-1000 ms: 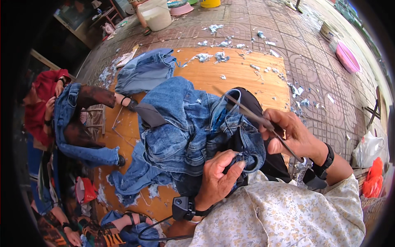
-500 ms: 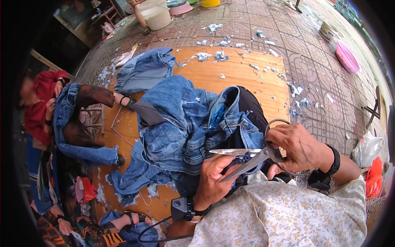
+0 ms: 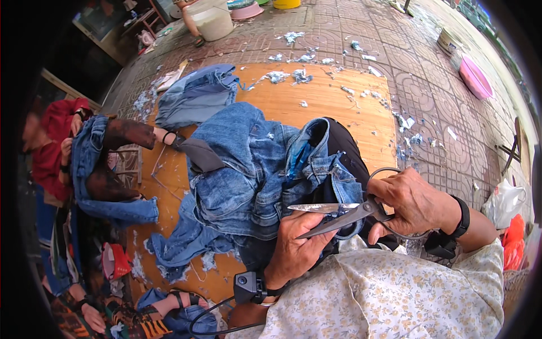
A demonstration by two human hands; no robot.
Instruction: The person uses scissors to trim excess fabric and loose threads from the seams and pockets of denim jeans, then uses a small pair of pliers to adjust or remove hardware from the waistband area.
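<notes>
My right hand [image 3: 409, 206] grips large metal scissors [image 3: 344, 220] by the handles, blades partly open and pointing left over a frayed bit of denim. My left hand [image 3: 296, 246] pinches the edge of a blue denim garment [image 3: 237, 164] just under the blades. The garment lies bunched over dark cloth [image 3: 353, 155], with pockets and seams showing. Lighter folded denim [image 3: 195, 96] sits on the orange wooden board [image 3: 350, 96] behind it, and a torn denim piece [image 3: 186, 248] with white fluff lies at the lower left.
A person in red [image 3: 56, 147] at left holds jeans; more limbs of people show lower left and at top. A bucket [image 3: 212, 22], pink basin [image 3: 474, 76], small pail [image 3: 449, 42], folding chair [image 3: 511, 150], red plastic bag [image 3: 514, 243] and scattered scraps surround the board.
The scissors, earlier raised and pointing up-left, have swung down and left across the denim at my left fingers, with my right hand shifting right. Over the last half second they barely moved.
</notes>
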